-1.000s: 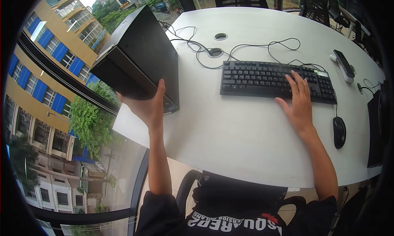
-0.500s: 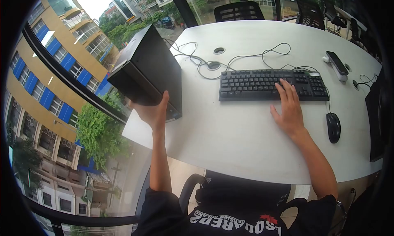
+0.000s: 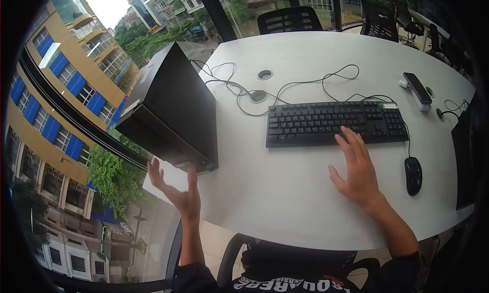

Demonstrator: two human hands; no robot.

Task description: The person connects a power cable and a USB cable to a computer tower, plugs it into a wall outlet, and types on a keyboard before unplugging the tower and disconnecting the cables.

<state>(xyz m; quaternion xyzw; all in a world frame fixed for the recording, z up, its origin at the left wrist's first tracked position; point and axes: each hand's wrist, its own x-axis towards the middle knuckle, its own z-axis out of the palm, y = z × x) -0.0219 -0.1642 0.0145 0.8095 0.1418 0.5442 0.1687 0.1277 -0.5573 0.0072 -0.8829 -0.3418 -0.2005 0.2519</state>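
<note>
A black desktop computer tower [image 3: 178, 104] stands upright on the left of the white table [image 3: 275, 201]. My left hand [image 3: 178, 193] is open just in front of the tower's lower front, thumb and fingers spread, with nothing in the grasp. My right hand [image 3: 356, 173] is also open, its fingertips over the front edge of the black keyboard [image 3: 326, 125] and its thumb stretched out to the left. Right of that hand lies a black wired mouse [image 3: 413, 176].
A black phone-like device [image 3: 417, 87] on a white stand is at the back right. Loose cables [image 3: 237, 89] run from the tower past two round grommets. A dark monitor [image 3: 462, 160] borders the right edge. Beyond the table is an office chair [image 3: 289, 20]; windows flank the left.
My left hand has come off the tower's front and drawn back toward me, fingers spreading. My right hand has slid back from the keys to the keyboard's front edge. The view has tilted slightly up.
</note>
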